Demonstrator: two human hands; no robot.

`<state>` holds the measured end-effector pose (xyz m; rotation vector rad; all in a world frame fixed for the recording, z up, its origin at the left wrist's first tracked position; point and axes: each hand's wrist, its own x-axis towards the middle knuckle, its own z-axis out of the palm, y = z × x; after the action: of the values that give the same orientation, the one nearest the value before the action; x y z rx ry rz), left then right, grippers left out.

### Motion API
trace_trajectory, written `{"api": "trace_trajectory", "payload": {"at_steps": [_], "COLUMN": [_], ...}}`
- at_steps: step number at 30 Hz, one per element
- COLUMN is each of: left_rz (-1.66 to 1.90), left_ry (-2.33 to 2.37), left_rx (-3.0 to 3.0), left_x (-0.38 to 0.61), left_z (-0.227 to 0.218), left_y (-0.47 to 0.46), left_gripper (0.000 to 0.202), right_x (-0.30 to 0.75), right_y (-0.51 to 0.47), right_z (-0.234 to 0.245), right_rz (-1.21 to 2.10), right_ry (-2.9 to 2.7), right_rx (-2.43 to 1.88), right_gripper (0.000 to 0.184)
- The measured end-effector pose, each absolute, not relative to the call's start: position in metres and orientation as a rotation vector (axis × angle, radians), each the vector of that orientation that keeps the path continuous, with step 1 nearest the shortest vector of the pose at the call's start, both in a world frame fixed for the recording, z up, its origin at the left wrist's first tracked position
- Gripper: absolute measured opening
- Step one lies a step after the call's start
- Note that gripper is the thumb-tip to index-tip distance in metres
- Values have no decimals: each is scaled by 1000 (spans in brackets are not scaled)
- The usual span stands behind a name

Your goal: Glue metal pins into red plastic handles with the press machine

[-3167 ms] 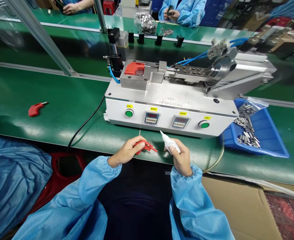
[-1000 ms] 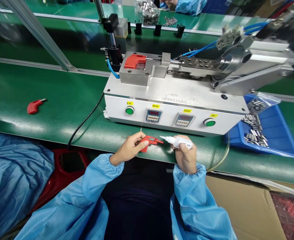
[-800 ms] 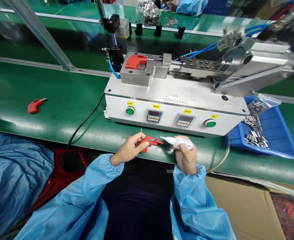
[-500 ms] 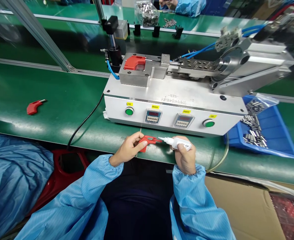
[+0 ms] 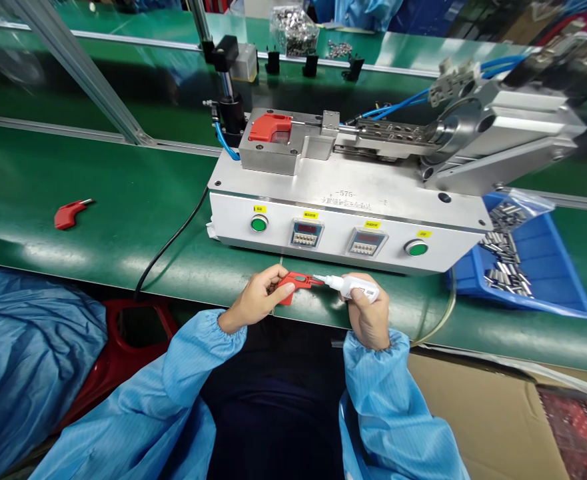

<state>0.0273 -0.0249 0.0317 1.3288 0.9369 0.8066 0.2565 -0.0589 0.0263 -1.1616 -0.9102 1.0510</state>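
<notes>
Between thumb and fingers, my left hand [image 5: 259,297] grips a red gun-shaped plastic part [image 5: 298,281], its thin end pointing right. My right hand [image 5: 372,313] is closed around a small white glue bottle [image 5: 356,288] with a long narrow nozzle. The nozzle tip lies at the thin end of the red part; whether it touches cannot be seen. Just behind both hands stands a metal machine [image 5: 346,230] with green buttons and small displays. A second red part [image 5: 270,127] sits in the machine's metal block, a rod at its right end.
Another red part with a metal tip [image 5: 73,214] lies on the green bench [image 5: 138,160] at left. A blue bin [image 5: 553,267] of small metal tubes stands at right. A black cable [image 5: 170,243] runs off the bench's front edge. A red stool [image 5: 123,333] is at lower left.
The glue bottle and my right hand have shifted slightly left, bringing the nozzle a little further over the red part's thin end. My left hand stays in place.
</notes>
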Motion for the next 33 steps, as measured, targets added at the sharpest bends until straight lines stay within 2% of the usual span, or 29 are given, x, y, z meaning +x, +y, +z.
{"api": "trace_trajectory", "payload": {"at_steps": [33], "left_rz": [882], "left_ry": [826], "left_rx": [1180], "left_x": [29], "left_z": [26], "left_y": [-23], "left_gripper": [46], "right_x": [256], "right_y": [-59], "right_z": [28], "right_rz": [1021], "right_ry": [-930], "right_rx": [-1190], "right_gripper": [47]}}
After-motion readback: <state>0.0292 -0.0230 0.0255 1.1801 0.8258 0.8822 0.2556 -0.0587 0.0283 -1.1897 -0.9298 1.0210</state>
